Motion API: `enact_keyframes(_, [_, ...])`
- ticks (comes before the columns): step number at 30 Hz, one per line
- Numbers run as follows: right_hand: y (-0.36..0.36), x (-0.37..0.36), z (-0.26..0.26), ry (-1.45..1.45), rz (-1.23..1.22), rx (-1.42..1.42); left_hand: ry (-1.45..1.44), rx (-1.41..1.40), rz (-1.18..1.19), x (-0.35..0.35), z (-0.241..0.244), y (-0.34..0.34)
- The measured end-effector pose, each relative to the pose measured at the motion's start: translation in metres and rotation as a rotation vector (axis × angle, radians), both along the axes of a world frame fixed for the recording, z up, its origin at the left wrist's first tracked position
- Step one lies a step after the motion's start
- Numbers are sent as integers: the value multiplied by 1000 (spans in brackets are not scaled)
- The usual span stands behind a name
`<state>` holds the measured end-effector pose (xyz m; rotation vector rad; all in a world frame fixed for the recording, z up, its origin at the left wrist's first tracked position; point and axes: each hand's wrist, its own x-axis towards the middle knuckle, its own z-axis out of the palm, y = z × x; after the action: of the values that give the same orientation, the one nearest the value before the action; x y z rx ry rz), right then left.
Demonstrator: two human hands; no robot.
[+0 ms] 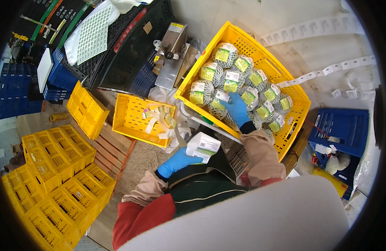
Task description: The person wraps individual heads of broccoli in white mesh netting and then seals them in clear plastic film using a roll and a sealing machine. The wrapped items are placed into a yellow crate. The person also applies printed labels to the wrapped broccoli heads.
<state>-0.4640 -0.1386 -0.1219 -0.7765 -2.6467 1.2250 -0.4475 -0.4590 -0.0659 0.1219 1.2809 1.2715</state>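
Blue gloves cover both hands. My left hand (180, 161) is closed around a strip of printed labels (204, 146), green and white, whose backing trails upward. Inside a tilted yellow plastic crate (262, 47) sit several round items in white foam nets, each bearing a green-and-white label. My right hand (236, 109) reaches over the crate's near side and its fingers touch the label on one netted item (217, 103) in the lower left part of the crate. Whether a loose label is between those fingers cannot be told. The fruit or vegetable under the nets is hidden.
A smaller yellow crate (124, 109) holds scrap labels and backing strips. A metal bag-sealing device (171, 59) stands behind it. Yellow crates (61, 191) are stacked at left, near a wooden pallet (111, 150). Blue crates (340, 131) stand at right; label strips (309, 31) hang on the wall.
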Motion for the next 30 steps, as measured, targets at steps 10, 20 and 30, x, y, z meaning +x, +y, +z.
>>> enact_keyframes(10, [-21,3,59,102,215,-652,41,-38,229,-20,24,25])
enact_keyframes(20, [-85,117,177,39,121,-530,1010,263,-157,-49,80,51])
enact_keyframes(30, [22,88,92,316,-274,-255,253,-91,-497,14,1,56])
